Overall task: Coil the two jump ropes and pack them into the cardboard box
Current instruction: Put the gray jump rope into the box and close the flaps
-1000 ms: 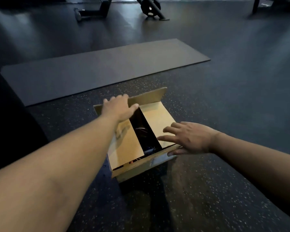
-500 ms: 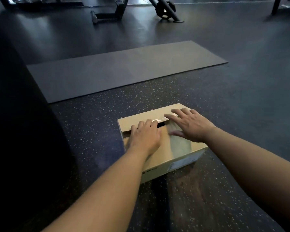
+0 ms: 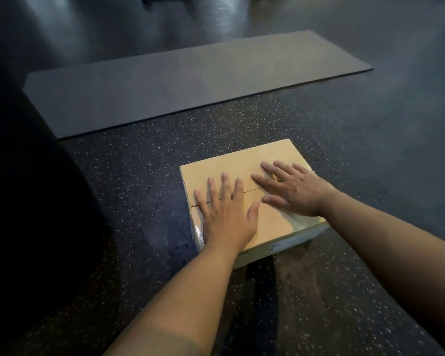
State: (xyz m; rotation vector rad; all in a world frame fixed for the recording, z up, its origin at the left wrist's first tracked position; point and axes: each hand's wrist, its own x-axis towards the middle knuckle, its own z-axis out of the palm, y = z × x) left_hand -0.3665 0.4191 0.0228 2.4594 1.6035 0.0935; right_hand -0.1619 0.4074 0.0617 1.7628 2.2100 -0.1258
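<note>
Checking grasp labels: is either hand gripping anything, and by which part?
Nothing gripped. Left hand and right hand lie flat, open, on the cardboard box top flaps.

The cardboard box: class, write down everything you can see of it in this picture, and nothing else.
The cardboard box is plain tan, rectangular and low, resting on the dark speckled floor, set at a slight angle to the view. Its top flaps are folded shut and meet along a thin seam across the middle. The left hand and right hand lie flat, fingers spread, across that seam. A pale label and glossy tape show on the near sides. Its contents are hidden.
</note>
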